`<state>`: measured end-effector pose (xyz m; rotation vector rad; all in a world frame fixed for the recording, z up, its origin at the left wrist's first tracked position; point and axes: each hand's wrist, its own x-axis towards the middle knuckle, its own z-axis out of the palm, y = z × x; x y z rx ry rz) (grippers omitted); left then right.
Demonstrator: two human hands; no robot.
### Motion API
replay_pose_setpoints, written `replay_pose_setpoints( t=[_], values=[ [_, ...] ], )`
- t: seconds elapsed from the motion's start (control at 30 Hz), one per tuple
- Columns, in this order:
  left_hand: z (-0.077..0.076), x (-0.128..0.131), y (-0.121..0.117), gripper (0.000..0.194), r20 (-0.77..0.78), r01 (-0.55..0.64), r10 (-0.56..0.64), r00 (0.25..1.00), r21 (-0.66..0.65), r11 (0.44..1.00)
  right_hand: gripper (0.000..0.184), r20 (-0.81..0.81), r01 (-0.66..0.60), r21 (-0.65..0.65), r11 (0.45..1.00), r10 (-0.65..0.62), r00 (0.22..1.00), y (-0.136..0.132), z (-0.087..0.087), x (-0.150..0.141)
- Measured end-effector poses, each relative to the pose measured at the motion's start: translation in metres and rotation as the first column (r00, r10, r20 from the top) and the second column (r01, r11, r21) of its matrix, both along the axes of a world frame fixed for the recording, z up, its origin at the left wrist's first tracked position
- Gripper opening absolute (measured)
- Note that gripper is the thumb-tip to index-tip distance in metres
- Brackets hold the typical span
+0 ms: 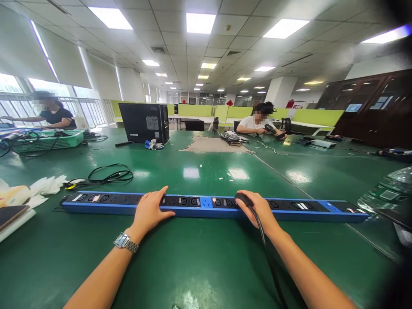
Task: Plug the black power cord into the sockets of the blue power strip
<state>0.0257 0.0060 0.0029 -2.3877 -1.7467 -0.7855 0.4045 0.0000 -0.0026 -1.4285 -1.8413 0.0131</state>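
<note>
A long blue-and-black power strip [206,212] with rows of sockets lies across the green table in front of me. My left hand [150,211], with a metal watch on its wrist, grips the strip left of its middle; thumb and forefinger are apart at its front and back edges. Right of the middle, my right hand [257,210] is closed on a black plug [243,199] over the sockets. A thick black cable [266,253] runs from the plug down toward me. Whether the plug's pins sit in a socket is hidden.
Black cable coils [112,172] lie behind the strip's left end, near crumpled white tissue [48,185]. A clear bottle [389,193] lies at the right. Farther back are a black computer case [141,122], a green basket [61,143] and two people at work.
</note>
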Motion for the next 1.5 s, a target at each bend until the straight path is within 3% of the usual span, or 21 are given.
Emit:
replay_pose_setpoints(
  t=[0.23, 0.37, 0.57, 0.67, 0.77, 0.97, 1.2, 1.27, 1.4, 1.5],
  values=[
    [0.000, 0.000, 0.002, 0.083, 0.007, -0.006, 0.006, 1.000, -0.023, 1.000, 0.029, 0.028, -0.050, 0.018, 0.999, 0.050, 0.998, -0.005, 0.004, 0.011],
    [0.004, 0.013, 0.000, 0.076, 0.062, 0.048, -0.046, 0.997, -0.022, 0.999, 0.028, 0.101, -0.082, -0.022, 0.996, 0.084, 0.991, -0.004, 0.008, 0.005],
    [0.026, 0.074, -0.013, 0.049, 0.160, 0.281, -0.290, 0.943, 0.079, 0.957, 0.032, 0.020, -0.011, -0.005, 1.000, 0.011, 1.000, -0.002, 0.001, 0.010],
    [0.033, 0.108, -0.014, 0.045, 0.181, 0.378, -0.385, 0.905, 0.074, 0.923, 0.035, -0.006, 0.035, -0.006, 0.999, -0.035, 0.999, -0.003, -0.001, 0.014],
    [0.032, 0.134, -0.011, 0.045, 0.192, 0.444, -0.442, 0.876, 0.035, 0.895, 0.035, 0.031, -0.015, -0.020, 1.000, 0.015, 0.999, -0.002, 0.002, 0.016],
    [0.024, 0.154, -0.004, 0.042, 0.259, 0.436, -0.426, 0.867, 0.022, 0.900, 0.036, 0.030, -0.014, -0.080, 0.997, 0.016, 0.999, 0.001, 0.004, 0.016],
    [0.027, 0.162, -0.003, 0.042, 0.263, 0.424, -0.410, 0.873, 0.006, 0.906, 0.035, 0.099, -0.079, -0.029, 0.996, 0.081, 0.992, 0.000, -0.007, 0.015],
    [0.027, 0.171, -0.003, 0.045, 0.241, 0.435, -0.421, 0.875, -0.007, 0.900, 0.044, 0.143, -0.050, -0.011, 0.999, 0.051, 0.988, -0.004, -0.013, 0.019],
    [0.025, 0.200, 0.003, 0.054, 0.151, 0.488, -0.477, 0.866, -0.043, 0.872, 0.076, 0.256, 0.127, 0.038, 0.991, -0.132, 0.958, -0.013, -0.026, 0.026],
    [0.023, 0.220, 0.010, 0.048, 0.060, 0.514, -0.511, 0.857, -0.063, 0.855, 0.073, 0.311, 0.212, 0.022, 0.977, -0.208, 0.927, -0.017, -0.032, 0.027]
  ],
)
